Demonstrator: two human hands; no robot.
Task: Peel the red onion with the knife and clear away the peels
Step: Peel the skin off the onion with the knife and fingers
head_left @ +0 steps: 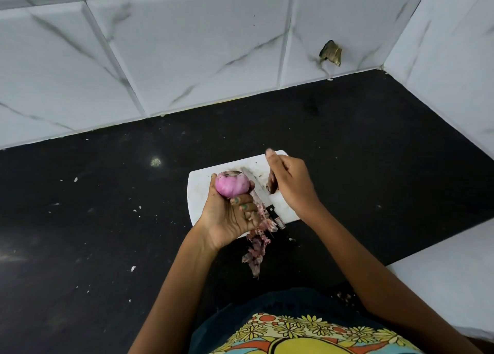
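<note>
Left hand (227,214) is gripping the peeled red onion (232,184) above the white cutting board (199,190). Right hand (290,182) is pinching a dark peel scrap (272,186) just right of it. Knife (260,193) is lying on the board; peels (258,244) are trailing onto the near black surface (107,220).

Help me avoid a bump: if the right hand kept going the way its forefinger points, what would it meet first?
Probably nothing close: the right hand points up-left past the board's far edge, over bare counter, toward the tiled wall. Depth unclear.
</note>
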